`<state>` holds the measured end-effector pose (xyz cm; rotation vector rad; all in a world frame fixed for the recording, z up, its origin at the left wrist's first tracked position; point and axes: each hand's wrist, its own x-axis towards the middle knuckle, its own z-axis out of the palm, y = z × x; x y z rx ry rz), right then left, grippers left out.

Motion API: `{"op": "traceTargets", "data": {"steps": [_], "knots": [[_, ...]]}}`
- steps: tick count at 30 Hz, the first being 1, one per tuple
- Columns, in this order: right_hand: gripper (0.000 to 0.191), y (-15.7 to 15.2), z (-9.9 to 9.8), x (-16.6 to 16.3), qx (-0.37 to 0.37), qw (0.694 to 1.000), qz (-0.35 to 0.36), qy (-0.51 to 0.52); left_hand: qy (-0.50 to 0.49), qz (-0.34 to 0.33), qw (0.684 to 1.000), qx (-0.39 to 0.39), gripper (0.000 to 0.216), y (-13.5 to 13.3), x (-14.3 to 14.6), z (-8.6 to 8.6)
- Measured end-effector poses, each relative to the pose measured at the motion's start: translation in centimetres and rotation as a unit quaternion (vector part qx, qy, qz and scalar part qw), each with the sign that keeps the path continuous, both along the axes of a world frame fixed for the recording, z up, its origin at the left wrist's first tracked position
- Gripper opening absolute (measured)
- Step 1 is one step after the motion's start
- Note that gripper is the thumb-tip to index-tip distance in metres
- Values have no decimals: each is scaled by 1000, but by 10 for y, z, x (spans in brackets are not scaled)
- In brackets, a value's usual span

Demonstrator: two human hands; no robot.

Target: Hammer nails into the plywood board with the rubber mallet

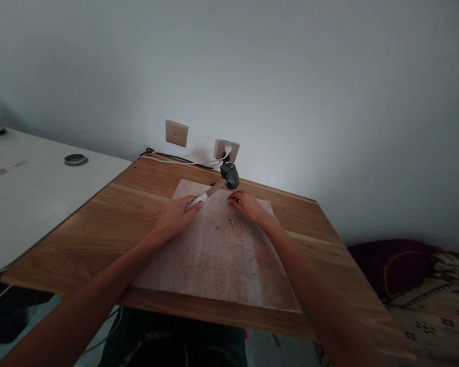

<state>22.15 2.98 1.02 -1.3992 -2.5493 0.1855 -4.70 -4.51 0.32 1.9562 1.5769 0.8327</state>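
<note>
My left hand point(175, 216) is closed around the pale handle of a hammer point(219, 184), whose dark head is raised above the far part of a thin plywood sheet point(218, 260). My right hand point(248, 205) rests on the sheet just right of the hammer head, fingers pinched together on something I cannot make out. Two small nails point(230, 220) lie loose on the sheet between my hands.
The plywood lies on a wooden table point(110, 224) against a white wall. A white cable point(176, 161) runs to a wall socket point(226, 149) behind it. A white table point(34, 193) with a round lid point(75, 159) stands to the left. A patterned rug point(432, 306) lies at the right.
</note>
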Motion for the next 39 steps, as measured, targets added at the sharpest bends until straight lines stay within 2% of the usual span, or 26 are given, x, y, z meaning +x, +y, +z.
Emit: {"op": "traceTargets", "data": {"steps": [6,10,15,20,23,29,33,39], "knots": [[19,3,3,-4,22,999,-15,-40,1,-8,1000,2,49,1,0,-2],[20,0,4,-2,34,998,-21,-53,36,-9,999,-7,48,-3,-1,0],[35,-6,9,19,38,998,-37,-19,129,8,992,-10,46,-14,-4,7],[22,-16,14,42,58,998,-28,26,192,-17,981,-30,42,-18,-2,12],[15,-28,15,41,35,999,-5,36,207,-14,978,-29,43,-18,0,13],[17,-50,14,20,-66,996,59,7,214,-8,977,-12,46,-17,-5,16],[17,-55,14,5,-85,996,40,1,180,7,984,-9,45,-14,-15,13],[16,-51,15,-9,-143,989,-8,43,125,39,991,-5,47,-8,-25,1]]}}
